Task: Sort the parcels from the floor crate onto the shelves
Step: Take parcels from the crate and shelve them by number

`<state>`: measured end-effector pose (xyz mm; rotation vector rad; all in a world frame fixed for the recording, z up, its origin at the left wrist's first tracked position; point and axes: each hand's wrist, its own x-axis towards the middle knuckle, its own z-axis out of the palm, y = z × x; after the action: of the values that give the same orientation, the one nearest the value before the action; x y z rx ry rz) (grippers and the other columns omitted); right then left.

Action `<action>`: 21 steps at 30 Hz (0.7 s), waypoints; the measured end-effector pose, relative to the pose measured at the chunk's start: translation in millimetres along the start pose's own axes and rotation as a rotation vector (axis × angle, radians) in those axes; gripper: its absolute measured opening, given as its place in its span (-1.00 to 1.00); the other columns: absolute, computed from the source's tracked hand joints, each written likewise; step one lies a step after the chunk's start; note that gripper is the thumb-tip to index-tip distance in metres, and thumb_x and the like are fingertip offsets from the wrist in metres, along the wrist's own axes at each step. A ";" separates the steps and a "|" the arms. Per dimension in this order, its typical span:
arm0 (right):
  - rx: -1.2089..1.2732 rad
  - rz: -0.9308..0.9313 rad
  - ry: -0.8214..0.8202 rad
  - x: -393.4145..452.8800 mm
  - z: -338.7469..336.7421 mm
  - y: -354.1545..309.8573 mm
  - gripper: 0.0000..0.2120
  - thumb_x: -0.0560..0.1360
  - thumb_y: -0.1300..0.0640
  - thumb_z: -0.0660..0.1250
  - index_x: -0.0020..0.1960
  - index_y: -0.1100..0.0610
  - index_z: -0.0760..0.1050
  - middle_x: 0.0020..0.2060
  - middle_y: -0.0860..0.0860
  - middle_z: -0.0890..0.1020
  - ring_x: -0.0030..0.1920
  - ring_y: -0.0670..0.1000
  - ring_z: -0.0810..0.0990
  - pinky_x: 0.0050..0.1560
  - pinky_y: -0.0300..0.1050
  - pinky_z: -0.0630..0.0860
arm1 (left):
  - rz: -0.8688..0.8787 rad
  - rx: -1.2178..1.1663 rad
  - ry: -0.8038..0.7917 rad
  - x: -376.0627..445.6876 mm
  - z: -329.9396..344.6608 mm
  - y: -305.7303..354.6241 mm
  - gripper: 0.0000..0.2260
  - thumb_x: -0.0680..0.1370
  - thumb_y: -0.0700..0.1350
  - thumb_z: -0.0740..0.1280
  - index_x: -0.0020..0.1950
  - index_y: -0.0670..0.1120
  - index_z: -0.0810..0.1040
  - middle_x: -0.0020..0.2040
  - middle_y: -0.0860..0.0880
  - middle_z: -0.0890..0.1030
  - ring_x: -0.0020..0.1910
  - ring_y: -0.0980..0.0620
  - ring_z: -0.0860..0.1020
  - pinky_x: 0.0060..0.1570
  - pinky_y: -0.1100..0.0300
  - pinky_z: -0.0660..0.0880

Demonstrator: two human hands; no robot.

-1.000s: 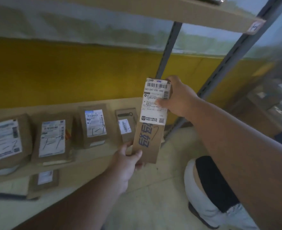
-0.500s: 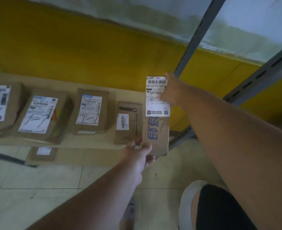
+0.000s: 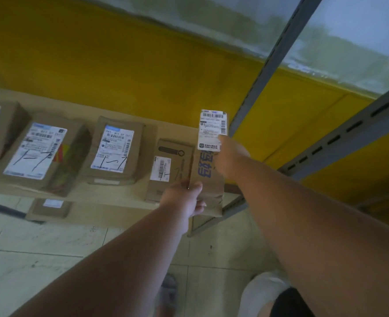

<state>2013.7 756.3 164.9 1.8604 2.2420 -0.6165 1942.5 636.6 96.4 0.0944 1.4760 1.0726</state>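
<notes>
Head view shows your left hand (image 3: 184,199) gripping the bottom corner of a tall brown parcel (image 3: 208,179), while your right hand (image 3: 231,156) holds its upper right edge beside the white label (image 3: 212,129). You have the parcel upright at the right end of the shelf (image 3: 111,200), just beside a small box (image 3: 170,168); three more labelled parcels lie further left.

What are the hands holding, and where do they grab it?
Both hold one tall brown parcel at the right end of the shelf. The left hand grips its bottom edge; the right hand holds its right side, just below the white label.
</notes>
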 end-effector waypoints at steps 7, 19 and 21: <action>-0.072 0.028 -0.002 -3.8 -3.0 6.6 -0.65 0.57 0.22 0.17 0.34 0.20 0.39 0.28 0.24 0.43 0.25 0.26 0.46 0.06 -0.04 0.38 | 0.019 0.095 -0.033 -2.5 11.1 -3.5 -0.63 0.54 -0.06 0.45 0.33 0.00 0.50 0.00 -0.14 0.67 -0.12 -0.05 0.70 -0.37 0.25 0.60; 0.198 -0.280 0.153 -113.5 -13.0 -28.6 -0.57 0.62 0.07 0.24 0.47 0.04 0.29 0.38 0.06 0.35 0.22 0.08 0.50 0.01 -0.14 0.42 | 0.295 0.591 0.088 -60.3 -49.3 7.4 -0.65 0.52 0.03 0.45 0.25 0.10 0.44 -0.03 -0.03 0.65 -0.12 -0.05 0.67 -0.17 0.05 0.63; 0.238 -0.370 0.131 -131.2 -5.8 -44.3 -0.54 0.60 0.04 0.27 0.47 0.03 0.29 0.40 0.05 0.36 0.31 0.07 0.45 0.19 -0.12 0.42 | 0.360 0.678 0.168 -79.1 -77.1 7.9 -0.61 0.52 0.02 0.44 0.31 0.10 0.47 -0.03 0.00 0.61 -0.11 0.03 0.62 -0.26 0.22 0.48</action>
<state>1999.3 634.3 229.1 1.6290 2.7361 -0.8747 1895.0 550.0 146.6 0.7870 1.9754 0.8247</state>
